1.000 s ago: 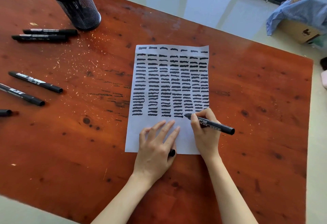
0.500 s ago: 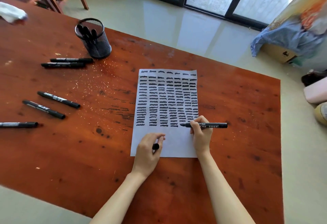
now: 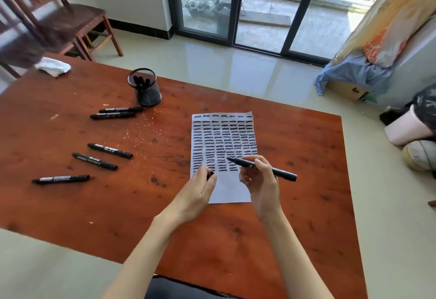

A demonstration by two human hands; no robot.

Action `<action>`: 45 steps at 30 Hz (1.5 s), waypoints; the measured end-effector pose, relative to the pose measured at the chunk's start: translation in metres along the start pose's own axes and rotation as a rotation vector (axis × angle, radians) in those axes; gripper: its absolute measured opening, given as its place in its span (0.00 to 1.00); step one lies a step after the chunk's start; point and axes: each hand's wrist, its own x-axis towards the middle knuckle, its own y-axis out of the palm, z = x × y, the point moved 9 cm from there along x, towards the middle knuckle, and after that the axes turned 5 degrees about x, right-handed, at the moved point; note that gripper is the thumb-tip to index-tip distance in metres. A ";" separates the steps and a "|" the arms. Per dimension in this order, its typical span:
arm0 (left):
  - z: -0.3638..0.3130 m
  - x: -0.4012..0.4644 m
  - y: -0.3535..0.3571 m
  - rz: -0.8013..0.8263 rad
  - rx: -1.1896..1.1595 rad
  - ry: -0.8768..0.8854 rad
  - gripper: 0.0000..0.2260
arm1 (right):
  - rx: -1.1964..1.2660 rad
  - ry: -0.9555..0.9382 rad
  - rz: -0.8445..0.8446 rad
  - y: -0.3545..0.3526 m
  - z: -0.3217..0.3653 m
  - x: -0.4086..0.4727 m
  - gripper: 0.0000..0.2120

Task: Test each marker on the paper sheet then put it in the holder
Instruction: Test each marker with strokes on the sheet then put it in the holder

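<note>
A white paper sheet filled with rows of black strokes lies on the red-brown table. My right hand holds an uncapped black marker lifted above the sheet's lower rows, tip pointing left. My left hand pinches the black marker cap just left of that tip. A black mesh holder with a few markers stands at the back left. Several capped markers lie on the table to the left, one of them nearest the sheet.
A crumpled white tissue sits at the table's far left corner beside a wooden chair. Glass sliding doors are ahead. Bedding, a cardboard box and a ball lie on the floor to the right.
My right hand lifted the marker off the sheet. My left hand left the paper and raised the cap towards the marker tip. My head tilted up, showing more of the room.
</note>
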 end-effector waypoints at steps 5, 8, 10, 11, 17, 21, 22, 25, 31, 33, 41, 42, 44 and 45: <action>-0.036 -0.036 -0.032 -0.120 -0.059 0.187 0.03 | -0.024 -0.126 -0.062 0.010 0.027 -0.029 0.10; -0.044 -0.042 -0.036 -0.136 -0.107 0.195 0.06 | -0.059 -0.161 -0.041 0.019 0.038 -0.034 0.12; -0.047 -0.041 -0.036 -0.126 -0.110 0.203 0.06 | -0.072 -0.169 -0.024 0.022 0.040 -0.035 0.13; -0.049 -0.041 -0.035 -0.124 -0.121 0.205 0.06 | -0.086 -0.173 -0.020 0.023 0.041 -0.036 0.14; -0.051 -0.041 -0.036 -0.136 -0.166 0.204 0.04 | -0.121 -0.176 -0.027 0.022 0.036 -0.040 0.12; -0.056 -0.043 -0.032 -0.114 -0.058 0.231 0.04 | -0.225 -0.164 0.025 0.028 0.028 -0.041 0.11; -0.057 -0.043 -0.030 -0.098 -0.004 0.244 0.04 | -0.258 -0.147 0.050 0.032 0.024 -0.041 0.09; -0.056 -0.043 -0.025 -0.064 0.075 0.249 0.07 | -0.351 -0.096 0.109 0.039 0.013 -0.037 0.06; -0.051 -0.049 -0.024 -0.113 -0.004 0.220 0.09 | -0.404 -0.034 0.091 0.035 0.010 -0.031 0.11; -0.046 -0.049 -0.026 -0.134 -0.009 0.201 0.09 | -0.083 0.020 -0.006 0.027 0.011 -0.029 0.14; -0.020 -0.056 -0.030 -0.147 -0.005 0.105 0.08 | 0.589 0.253 0.009 0.071 -0.005 -0.012 0.16; -0.017 -0.058 -0.032 -0.152 0.001 0.088 0.09 | 0.555 0.252 0.034 0.081 -0.008 -0.011 0.18; -0.010 -0.063 -0.040 -0.193 -0.020 0.056 0.10 | 0.493 0.244 0.081 0.101 -0.014 -0.008 0.19; -0.006 -0.067 -0.045 -0.216 -0.049 0.046 0.11 | 0.478 0.242 0.100 0.110 -0.016 -0.007 0.19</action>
